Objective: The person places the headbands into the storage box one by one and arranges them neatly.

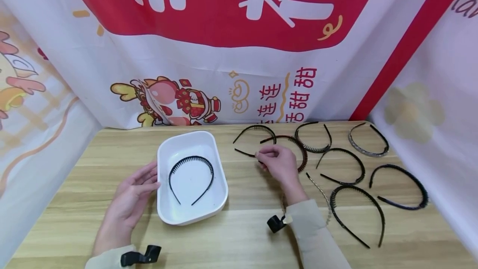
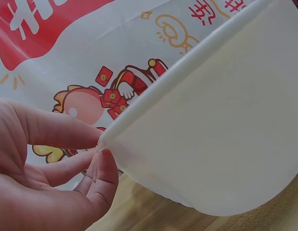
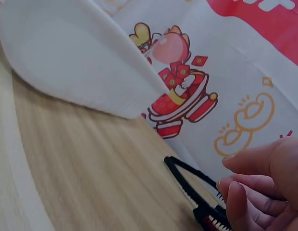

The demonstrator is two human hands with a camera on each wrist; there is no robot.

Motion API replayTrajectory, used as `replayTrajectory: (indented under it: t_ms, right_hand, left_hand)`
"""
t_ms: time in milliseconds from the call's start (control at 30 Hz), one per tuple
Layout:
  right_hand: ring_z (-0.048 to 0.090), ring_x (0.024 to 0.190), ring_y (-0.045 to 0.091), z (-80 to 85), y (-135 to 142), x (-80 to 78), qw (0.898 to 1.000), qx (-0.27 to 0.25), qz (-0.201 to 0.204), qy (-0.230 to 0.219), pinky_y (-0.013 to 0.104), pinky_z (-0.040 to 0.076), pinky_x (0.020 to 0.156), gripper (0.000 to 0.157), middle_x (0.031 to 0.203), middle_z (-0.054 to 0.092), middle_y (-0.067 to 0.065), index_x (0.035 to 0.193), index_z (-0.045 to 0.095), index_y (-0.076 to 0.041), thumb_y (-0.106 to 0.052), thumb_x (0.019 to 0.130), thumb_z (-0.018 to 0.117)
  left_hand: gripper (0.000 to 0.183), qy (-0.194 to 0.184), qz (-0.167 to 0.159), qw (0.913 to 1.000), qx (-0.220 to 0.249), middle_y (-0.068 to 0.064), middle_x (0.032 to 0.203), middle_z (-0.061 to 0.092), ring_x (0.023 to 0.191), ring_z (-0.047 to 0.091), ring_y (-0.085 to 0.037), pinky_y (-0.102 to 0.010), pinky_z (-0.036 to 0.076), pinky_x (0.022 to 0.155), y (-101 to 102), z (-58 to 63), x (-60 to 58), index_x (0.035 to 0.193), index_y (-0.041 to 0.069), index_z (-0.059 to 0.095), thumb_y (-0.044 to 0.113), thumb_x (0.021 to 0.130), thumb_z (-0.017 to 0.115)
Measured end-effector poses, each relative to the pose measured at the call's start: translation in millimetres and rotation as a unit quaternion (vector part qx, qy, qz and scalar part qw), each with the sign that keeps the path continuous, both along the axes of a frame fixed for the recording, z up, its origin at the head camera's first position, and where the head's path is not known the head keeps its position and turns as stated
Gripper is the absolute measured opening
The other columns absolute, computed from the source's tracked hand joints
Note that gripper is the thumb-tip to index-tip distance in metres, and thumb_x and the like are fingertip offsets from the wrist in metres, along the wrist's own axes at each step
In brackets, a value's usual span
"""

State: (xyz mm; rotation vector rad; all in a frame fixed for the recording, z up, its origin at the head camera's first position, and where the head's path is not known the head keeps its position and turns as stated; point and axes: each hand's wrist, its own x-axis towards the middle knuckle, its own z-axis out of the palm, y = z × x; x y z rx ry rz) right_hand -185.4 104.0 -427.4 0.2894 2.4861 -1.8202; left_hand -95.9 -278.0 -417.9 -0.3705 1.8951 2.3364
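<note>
Sleeves: nearest, a pale left sleeve and right sleeve, each bearing a black wrist camera.
Left hand: fingertips and thumb at the left wall of the white tray – whether pinching or only pressing, I cannot tell.
Right hand: fingers bent at the lower arm of the far-left headband; I cannot tell whether they grip it.
Tangle risk: the brown headband crosses that band's right side, so a lift might drag it along.
Forearm risk: the thin beaded band runs beneath the right forearm – a low sweep could catch it.
Far-left headband: on the wooden table, right of the tray; black, slim, toothed inside its curve, ends pointing left.
Tray headband: black, toothed, lying flat within, curve far, ends near.
</note>
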Motion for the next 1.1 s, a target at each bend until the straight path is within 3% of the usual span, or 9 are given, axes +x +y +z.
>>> replayTrajectory:
  t_ms: [233,467,700,833,1100]
  right_hand:
    - [0.073,0.067,0.015,-11.9,9,-7.5,1.0,0.016,-0.024,0.002,0.025,0.061,0.062,0.017,0.092,0.082,0.01,0.107,0.08,-0.01,-0.018,0.093,0.084]
    - [0.072,0.068,0.014,-14.1,16,-12.1,0.997,0.063,-0.039,0.012,0.024,0.056,0.063,0.016,0.088,0.08,0.006,0.104,0.079,-0.011,-0.023,0.093,0.082]
    - [0.076,0.081,0.022,-16.5,14,-17.1,0.989,0.14,-0.039,0.023,0.039,0.06,0.081,0.033,0.095,0.081,0.011,0.108,0.068,-0.007,-0.029,0.091,0.085]
    - [0.078,0.079,0.022,-18.3,11,-20.1,0.987,0.152,-0.044,0.016,0.044,0.061,0.083,0.038,0.096,0.082,0.012,0.111,0.063,-0.006,-0.031,0.092,0.085]
    - [0.075,0.07,0.016,-19.7,13,-26.9,0.987,0.156,-0.047,-0.013,0.041,0.063,0.081,0.043,0.098,0.081,0.012,0.118,0.061,-0.006,-0.033,0.094,0.083]
  left_hand:
    - [0.057,0.001,-0.001,1.0,0.0,0.014,0.123,0.072,0.117,0.065,-0.005,-0.017,0.056,0.101,-2,-2.1,0.8,0.141,0.027,0.063,-0.01,0.097,0.065]
    - [0.057,0.009,-0.002,1.0,0.004,0.013,0.125,0.073,0.118,0.066,-0.006,-0.018,0.057,0.101,-2,-3.5,-0.1,0.142,0.024,0.063,-0.011,0.097,0.064]
    - [0.055,0.023,-0.001,0.9997,0.007,0.013,0.124,0.074,0.117,0.067,-0.006,-0.018,0.057,0.1,-2,-4.9,0.3,0.134,0.027,0.066,-0.013,0.097,0.062]
    - [0.054,0.022,0.001,0.9997,0.006,0.013,0.124,0.074,0.116,0.067,-0.006,-0.018,0.058,0.099,-1,-4.2,1.1,0.132,0.028,0.067,-0.014,0.098,0.059]
    - [0.061,-0.001,0.003,1.0,-0.009,0.015,0.126,0.072,0.12,0.066,-0.005,-0.018,0.056,0.102,1,-0.3,1.0,0.152,0.017,0.054,-0.009,0.098,0.065]
